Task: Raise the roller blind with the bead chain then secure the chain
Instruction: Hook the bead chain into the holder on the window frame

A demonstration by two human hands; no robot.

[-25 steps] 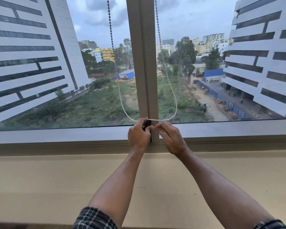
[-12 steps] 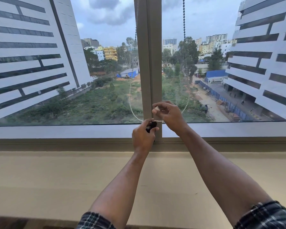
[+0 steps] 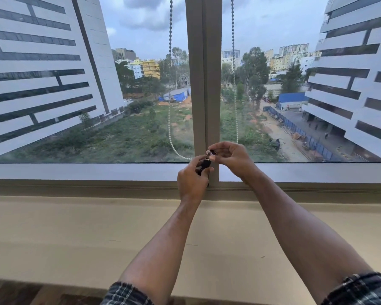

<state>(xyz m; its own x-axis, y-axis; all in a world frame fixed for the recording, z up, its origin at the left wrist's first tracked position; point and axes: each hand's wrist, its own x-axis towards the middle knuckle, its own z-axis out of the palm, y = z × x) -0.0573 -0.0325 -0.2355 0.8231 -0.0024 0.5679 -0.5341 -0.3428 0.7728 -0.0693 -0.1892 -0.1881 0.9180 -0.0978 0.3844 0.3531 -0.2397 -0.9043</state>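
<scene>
A white bead chain [image 3: 169, 119] hangs in a loop in front of the window, one strand on each side of the central frame post [image 3: 204, 84]. Its bottom runs across the post into a small black chain holder [image 3: 205, 165] at the post's base. My left hand [image 3: 193, 180] grips the black holder from below. Just above and to the right, my right hand [image 3: 232, 158] pinches the top of the holder where a few beads show. The roller blind itself is out of view above.
A wide beige sill [image 3: 75, 227] runs below the window frame [image 3: 75, 172]. Outside the glass stand tall white buildings [image 3: 42, 73] left and right, with green ground between them. My checked sleeves [image 3: 361, 289] show at the bottom edge.
My right hand has risen from the post's base to just above the black holder. The chain loop hangs straighter and tighter. The camera has shifted a little.
</scene>
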